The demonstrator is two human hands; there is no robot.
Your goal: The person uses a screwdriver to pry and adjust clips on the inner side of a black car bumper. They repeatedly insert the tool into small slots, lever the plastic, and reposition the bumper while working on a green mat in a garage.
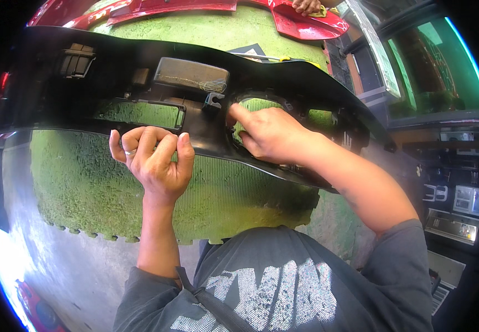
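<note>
A long black plastic car trim panel [206, 143], with several openings, lies across the view over a green mat. My left hand [156, 160], with a ring on one finger, is closed at the panel's near edge, its fingers curled and the thumb pointing up. Some of its fingertips are hidden. My right hand [272, 133] reaches into the round opening, its fingers bent around the rim. What lies beneath those fingers is hidden. A small grey clip [214, 100] stands on the panel just left of the round opening.
The ribbed green mat [206, 193] lies on a grey floor [84, 271]. Red body panels [300, 25] are at the back, where another person's hand [307, 6] rests by a yellowish cloth. A yellow-ended tool [283, 58] lies behind the black panel. Glass [433, 66] stands at right.
</note>
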